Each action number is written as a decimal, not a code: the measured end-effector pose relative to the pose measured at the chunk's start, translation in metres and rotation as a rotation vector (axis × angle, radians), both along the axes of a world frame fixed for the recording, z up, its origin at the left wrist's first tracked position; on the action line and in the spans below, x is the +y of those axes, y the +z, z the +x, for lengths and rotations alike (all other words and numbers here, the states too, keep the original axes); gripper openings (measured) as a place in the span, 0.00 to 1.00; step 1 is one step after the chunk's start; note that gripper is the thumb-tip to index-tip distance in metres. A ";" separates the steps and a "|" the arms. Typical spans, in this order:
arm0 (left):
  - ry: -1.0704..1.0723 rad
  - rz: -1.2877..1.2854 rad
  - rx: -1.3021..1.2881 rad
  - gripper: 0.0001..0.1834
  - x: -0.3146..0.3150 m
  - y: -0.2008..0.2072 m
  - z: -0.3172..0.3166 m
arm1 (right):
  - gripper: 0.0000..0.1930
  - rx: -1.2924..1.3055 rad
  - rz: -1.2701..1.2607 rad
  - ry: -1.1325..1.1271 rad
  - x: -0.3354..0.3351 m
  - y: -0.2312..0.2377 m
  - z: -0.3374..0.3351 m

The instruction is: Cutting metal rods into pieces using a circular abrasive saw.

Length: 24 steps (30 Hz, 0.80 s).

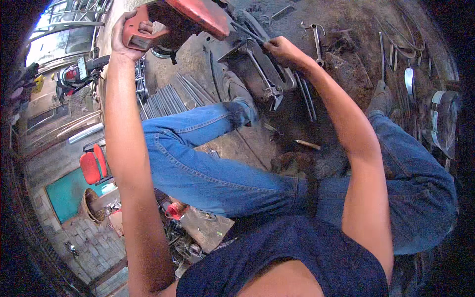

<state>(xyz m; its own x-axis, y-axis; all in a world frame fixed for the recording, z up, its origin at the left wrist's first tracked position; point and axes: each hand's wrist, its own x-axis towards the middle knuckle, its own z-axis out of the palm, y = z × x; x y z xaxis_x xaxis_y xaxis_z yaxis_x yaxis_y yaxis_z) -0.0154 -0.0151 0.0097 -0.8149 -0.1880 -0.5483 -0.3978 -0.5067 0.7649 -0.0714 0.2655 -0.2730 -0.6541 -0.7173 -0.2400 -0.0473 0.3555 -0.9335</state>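
Note:
At the top left, my left hand (127, 37) is closed round the orange-red loop handle (140, 30) of a cut-off saw. The saw's red housing or guard (200, 17) tilts down to the right, and its upper part runs out of view. My right hand (286, 52) is closed on the near end of a thin dark metal rod (250, 32), which slants up and left toward the saw. Below this hand, a spanner (257, 67) and other metal tools lie across the dark saw base (274, 64). Where the rod meets the saw is hidden.
Metal rods (166, 101) lie left of my foot. Another spanner (316, 42) is on the floor at the right, with a curved blade (409, 81) farther right. My jeans-clad legs spread around the work area. A red chair (91, 166) and a motorbike (71, 74) stand left.

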 end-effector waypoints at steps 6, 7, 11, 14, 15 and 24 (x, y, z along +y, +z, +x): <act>0.033 -0.037 0.041 0.11 0.007 -0.001 0.002 | 0.19 0.008 -0.057 -0.023 0.000 -0.001 0.001; 0.014 -0.038 0.051 0.11 0.007 -0.001 0.002 | 0.19 0.014 -0.082 -0.022 0.000 -0.001 0.000; 0.007 -0.044 0.020 0.12 0.005 0.000 0.000 | 0.20 -0.042 -0.017 0.015 -0.002 -0.002 -0.001; -0.001 -0.044 0.020 0.12 0.003 0.001 0.000 | 0.20 -0.016 -0.064 -0.030 -0.004 -0.003 0.003; -0.003 -0.061 0.022 0.12 0.002 0.001 0.000 | 0.20 -0.011 -0.073 -0.069 -0.004 -0.003 0.004; -0.018 -0.041 0.048 0.12 -0.004 -0.003 0.000 | 0.21 -0.071 -0.036 -0.024 -0.002 0.002 0.003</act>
